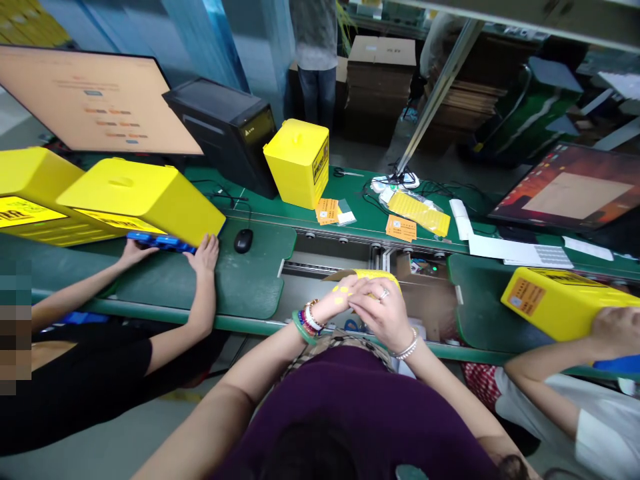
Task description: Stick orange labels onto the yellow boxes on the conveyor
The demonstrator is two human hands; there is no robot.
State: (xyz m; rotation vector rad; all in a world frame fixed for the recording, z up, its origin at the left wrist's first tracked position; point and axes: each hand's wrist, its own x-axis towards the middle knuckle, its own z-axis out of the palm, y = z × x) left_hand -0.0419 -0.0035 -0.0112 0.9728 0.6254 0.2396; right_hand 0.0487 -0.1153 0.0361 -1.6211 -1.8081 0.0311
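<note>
My left hand [341, 299] is in front of my body at the bench edge, with several yellow dot stickers [340, 300] on its back. Its fingers curl at a yellow sheet [383, 275] that shows just beyond both hands; the grip itself is mostly hidden. My right hand [384, 308], with a ring on one finger, meets the left, its thumb and fingertips pinched together. Whatever lies between those fingertips is too small to make out. Below the hands, blue scissor-like handles [352, 325] are partly visible.
A yellow lidded box [295, 167] stands on the bench [350, 180] beside a black computer tower [225, 127]. Orange cards [401, 228] and a bagged yellow sheet [420, 212] lie ahead. Co-workers' hands [205, 253] touch yellow boxes at left and right. A gap separates two green boards [255, 287].
</note>
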